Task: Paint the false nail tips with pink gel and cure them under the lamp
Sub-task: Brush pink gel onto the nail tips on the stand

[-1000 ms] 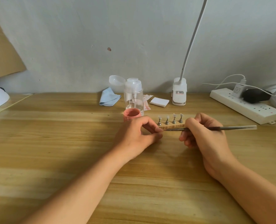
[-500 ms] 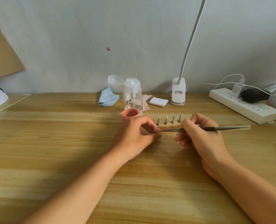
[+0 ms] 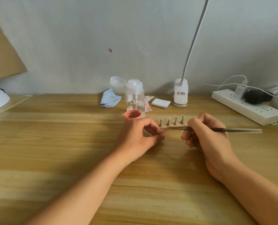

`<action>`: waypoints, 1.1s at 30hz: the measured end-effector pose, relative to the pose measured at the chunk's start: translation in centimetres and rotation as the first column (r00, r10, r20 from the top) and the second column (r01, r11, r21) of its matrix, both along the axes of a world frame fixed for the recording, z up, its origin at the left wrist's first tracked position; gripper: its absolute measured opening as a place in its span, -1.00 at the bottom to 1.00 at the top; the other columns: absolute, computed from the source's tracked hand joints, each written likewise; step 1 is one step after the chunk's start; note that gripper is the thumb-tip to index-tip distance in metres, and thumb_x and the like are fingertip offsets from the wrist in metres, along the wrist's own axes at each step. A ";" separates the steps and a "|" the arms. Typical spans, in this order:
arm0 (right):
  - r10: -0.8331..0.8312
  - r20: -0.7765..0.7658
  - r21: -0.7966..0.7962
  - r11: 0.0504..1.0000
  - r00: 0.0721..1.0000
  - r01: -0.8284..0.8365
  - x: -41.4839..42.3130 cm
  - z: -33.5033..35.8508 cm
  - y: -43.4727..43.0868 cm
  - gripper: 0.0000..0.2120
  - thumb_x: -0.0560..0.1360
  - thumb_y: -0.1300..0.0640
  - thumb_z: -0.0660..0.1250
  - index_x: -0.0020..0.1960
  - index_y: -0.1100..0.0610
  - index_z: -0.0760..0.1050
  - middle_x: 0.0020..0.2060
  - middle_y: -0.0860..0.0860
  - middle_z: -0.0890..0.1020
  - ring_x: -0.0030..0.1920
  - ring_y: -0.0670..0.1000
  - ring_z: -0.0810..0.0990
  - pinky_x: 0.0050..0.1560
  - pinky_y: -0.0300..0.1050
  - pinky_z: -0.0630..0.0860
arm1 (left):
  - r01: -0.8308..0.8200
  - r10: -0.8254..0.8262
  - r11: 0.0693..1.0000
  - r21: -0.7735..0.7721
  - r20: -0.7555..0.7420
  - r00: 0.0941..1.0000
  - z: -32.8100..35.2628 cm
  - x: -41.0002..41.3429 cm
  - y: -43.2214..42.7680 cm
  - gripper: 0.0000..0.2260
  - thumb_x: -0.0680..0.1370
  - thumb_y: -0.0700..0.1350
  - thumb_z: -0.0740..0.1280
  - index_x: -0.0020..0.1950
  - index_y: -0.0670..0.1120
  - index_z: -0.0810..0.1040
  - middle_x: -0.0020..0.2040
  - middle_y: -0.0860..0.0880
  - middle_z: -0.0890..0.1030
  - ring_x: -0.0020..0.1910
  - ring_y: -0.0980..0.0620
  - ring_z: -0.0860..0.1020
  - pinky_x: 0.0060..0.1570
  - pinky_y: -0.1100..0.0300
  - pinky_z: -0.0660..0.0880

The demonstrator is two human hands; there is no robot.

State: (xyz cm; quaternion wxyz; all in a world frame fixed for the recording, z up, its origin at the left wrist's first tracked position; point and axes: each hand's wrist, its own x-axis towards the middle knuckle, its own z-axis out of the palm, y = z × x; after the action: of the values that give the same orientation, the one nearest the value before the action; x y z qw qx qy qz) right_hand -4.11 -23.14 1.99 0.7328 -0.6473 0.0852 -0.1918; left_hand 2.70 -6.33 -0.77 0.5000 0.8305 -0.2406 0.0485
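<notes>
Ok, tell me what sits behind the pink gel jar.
A clear pump bottle stands behind the pink gel jar; the jar covers the bottle's base, so whether they touch cannot be told.

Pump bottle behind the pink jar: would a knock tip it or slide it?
The pump bottle is tall, narrow and looks mostly empty, so probably light and apt to tip. Its flip cap hangs open to one side, perhaps biasing the fall.

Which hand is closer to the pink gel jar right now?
Left. The left hand sits just in front of the pink gel jar; the right hand, holding the brush, is farther off to its right.
</notes>
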 end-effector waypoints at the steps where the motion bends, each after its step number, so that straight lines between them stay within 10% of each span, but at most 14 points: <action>1: -0.021 0.003 0.041 0.999 1.000 0.020 0.0 0.1 -0.1 -0.90 0.55 0.29 0.27 -0.13 0.18 0.42 -0.51 0.06 0.56 -0.51 -0.03 0.42 -0.49 -0.24 0.37 | 0.000 0.000 1.000 -0.003 -0.009 1.000 0.0 0.0 0.0 -0.88 0.41 -0.03 0.56 -0.17 0.08 0.64 -0.21 0.20 0.66 -0.44 0.38 0.43 -0.32 0.26 0.27; 10: 0.186 0.144 -0.257 0.956 0.972 -0.145 0.6 3.2 2.4 -0.86 0.57 0.11 0.34 -0.05 0.18 0.61 -0.27 0.06 0.70 -0.41 -0.05 0.52 -0.46 -0.25 0.43 | -0.061 0.070 0.985 0.163 -0.051 0.996 0.3 0.0 -0.1 -0.83 0.40 0.03 0.54 -0.29 0.22 0.58 -0.28 0.41 0.60 -0.27 0.46 0.50 -0.26 0.38 0.30; 18: 0.124 -0.039 -0.748 0.654 0.992 -0.111 7.7 5.2 4.7 -0.79 0.57 0.03 0.30 -0.22 0.05 0.50 -0.41 -0.09 0.68 -0.53 -0.24 0.44 -0.49 -0.38 0.28 | -0.051 0.058 0.988 0.148 -0.046 0.997 0.4 -0.1 -0.2 -0.91 0.41 0.04 0.51 -0.23 0.22 0.63 -0.26 0.45 0.59 -0.16 0.43 0.53 -0.16 0.35 0.34; 25: 0.083 -0.154 -0.857 0.485 0.985 -0.174 9.0 4.7 5.5 -0.78 0.55 -0.04 0.33 -0.23 0.03 0.49 -0.44 -0.09 0.64 -0.40 -0.16 0.51 -0.32 -0.17 0.36 | -0.046 0.054 0.986 0.163 -0.046 0.997 0.4 0.0 -0.3 -0.90 0.43 0.07 0.48 -0.24 0.25 0.60 -0.24 0.47 0.57 -0.16 0.49 0.47 -0.21 0.36 0.29; 28: 0.025 0.032 -0.781 0.624 0.999 0.009 7.8 5.2 5.2 -0.77 0.58 0.01 0.28 -0.17 0.14 0.51 -0.38 0.05 0.66 -0.36 0.01 0.55 -0.31 -0.04 0.45 | -0.050 0.056 0.987 0.150 -0.034 0.998 0.2 0.1 -0.2 -0.91 0.43 0.06 0.47 -0.23 0.24 0.60 -0.22 0.45 0.59 -0.22 0.46 0.50 -0.21 0.34 0.32; 33: 0.079 0.100 -0.175 0.983 0.992 -0.061 2.7 4.3 2.9 -0.81 0.62 0.06 0.27 0.01 0.20 0.50 -0.22 0.06 0.72 -0.35 -0.05 0.58 -0.42 -0.22 0.46 | -0.047 0.049 0.994 0.094 -0.017 0.999 -0.4 0.4 -0.1 -0.91 0.42 0.00 0.50 -0.17 0.10 0.62 -0.23 0.43 0.60 -0.18 0.43 0.54 -0.22 0.42 0.33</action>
State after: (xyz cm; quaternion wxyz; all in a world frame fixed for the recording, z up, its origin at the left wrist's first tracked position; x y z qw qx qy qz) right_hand -1.42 -20.22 6.30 0.6842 -0.6994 0.0064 -0.2066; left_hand 3.11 -6.46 -1.19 0.4616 0.8590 -0.2177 0.0410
